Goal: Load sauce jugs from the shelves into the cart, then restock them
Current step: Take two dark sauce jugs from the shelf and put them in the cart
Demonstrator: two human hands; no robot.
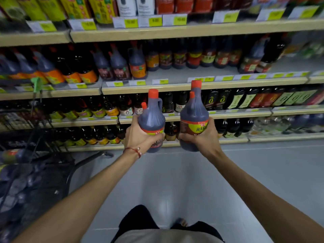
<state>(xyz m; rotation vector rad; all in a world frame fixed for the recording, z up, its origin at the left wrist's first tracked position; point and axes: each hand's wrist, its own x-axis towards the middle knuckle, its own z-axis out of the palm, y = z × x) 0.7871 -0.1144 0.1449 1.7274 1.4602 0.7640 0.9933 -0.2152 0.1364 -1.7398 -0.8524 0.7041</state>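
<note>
L grip [140, 137] curls round a sauce jug [152, 118] mid-frame. R grip [206, 135] wraps a second jug [193, 120] just beside it, at its 3 o'clock. Both jugs upright, red caps up, held in front of the shelves [175, 85]. Cart [52, 172] w/ more jugs [15, 156] sits at 8 o'clock.

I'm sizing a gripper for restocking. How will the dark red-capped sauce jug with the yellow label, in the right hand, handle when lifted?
Probably heavy for its size: the dark red-capped sauce jug looks full to the neck. Likely stiff: the right hand grips its lower body without visible denting. Its smooth rounded sides may be slippery.
</note>
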